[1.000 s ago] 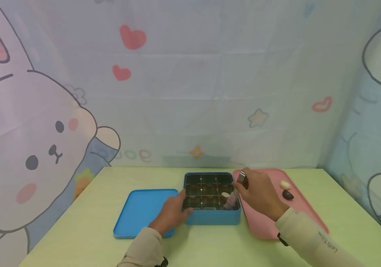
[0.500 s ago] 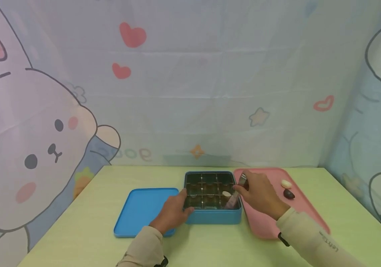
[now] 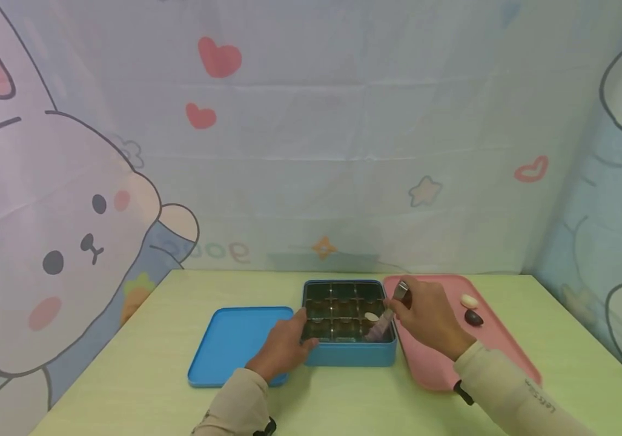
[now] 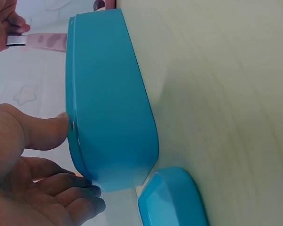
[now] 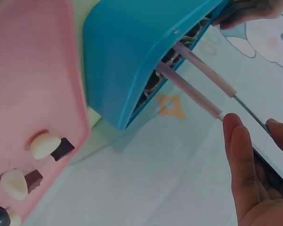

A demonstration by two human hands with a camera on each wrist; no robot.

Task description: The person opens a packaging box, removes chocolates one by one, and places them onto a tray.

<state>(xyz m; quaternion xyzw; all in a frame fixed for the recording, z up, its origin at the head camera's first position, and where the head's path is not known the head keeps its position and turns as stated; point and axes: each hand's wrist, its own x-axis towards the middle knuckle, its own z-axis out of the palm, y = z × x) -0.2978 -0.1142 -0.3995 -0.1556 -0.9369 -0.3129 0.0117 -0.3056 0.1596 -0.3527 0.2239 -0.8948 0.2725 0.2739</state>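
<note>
In the head view a blue box (image 3: 350, 355) stands with its top uncovered, showing a dark divided insert (image 3: 346, 309). A pale oval piece (image 3: 372, 317) lies in a right-hand compartment. My left hand (image 3: 283, 345) rests at the box's near left corner, thumb on the front rim, fingers along the left side. My right hand (image 3: 428, 315) pinches the metal handle of tongs with pink tips (image 3: 379, 327), angled down into the near right compartment. Both pink arms (image 5: 198, 89) stand apart in the right wrist view; the tip ends and anything between them are hidden inside the box.
A pink tray (image 3: 498, 345) lies to the box's right, bearing a white piece (image 3: 469, 301) and a dark piece (image 3: 473, 318); several two-tone pieces show in the right wrist view. To the left lies a blue lid (image 3: 234, 339). Behind the table hangs a printed cloth (image 3: 311, 181).
The view has shifted slightly. Both hands stay in place at the box, and the tongs remain lowered into the same compartment with only slight movement.
</note>
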